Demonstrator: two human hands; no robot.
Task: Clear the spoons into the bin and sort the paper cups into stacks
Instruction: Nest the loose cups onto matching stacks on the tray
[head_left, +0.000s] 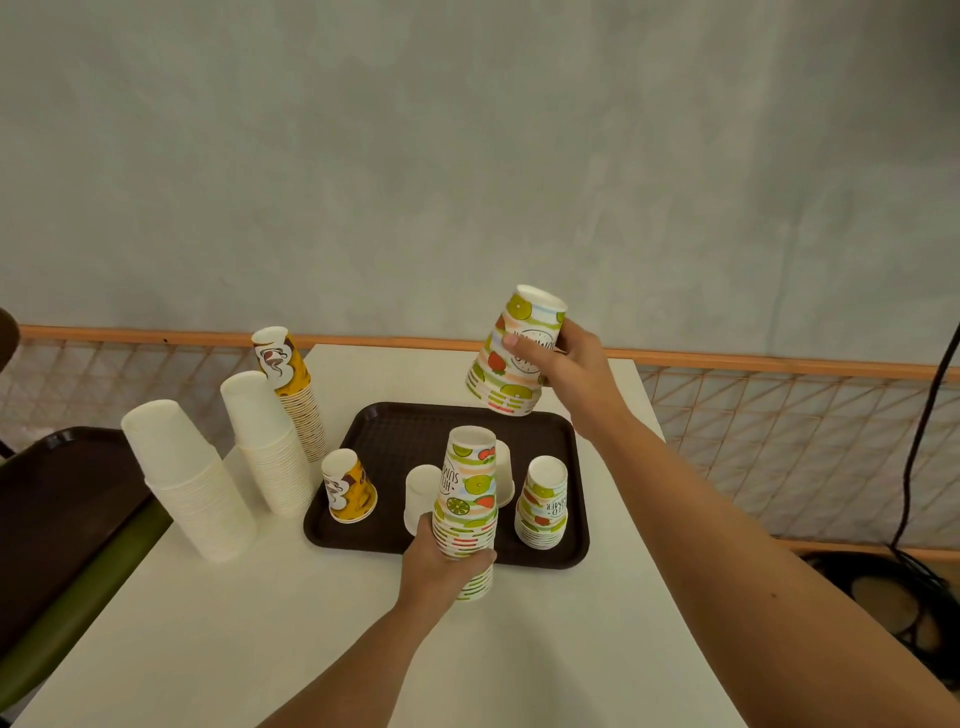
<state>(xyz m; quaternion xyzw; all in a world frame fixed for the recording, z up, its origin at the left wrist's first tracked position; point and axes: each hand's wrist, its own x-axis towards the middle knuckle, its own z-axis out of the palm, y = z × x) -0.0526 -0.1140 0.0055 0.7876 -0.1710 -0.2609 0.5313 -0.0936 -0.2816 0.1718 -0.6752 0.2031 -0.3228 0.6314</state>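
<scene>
White table (571, 649) — three fruit-print stacks (467, 493), two held.

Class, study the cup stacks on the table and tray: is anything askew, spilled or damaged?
Nothing looks spilled or crushed. The tall stacks left of the tray lean leftward, most plainly the yellow patterned stack at the back, though the wide lens may exaggerate this. The right hand holds its fruit-print stack tilted above the tray.
</scene>
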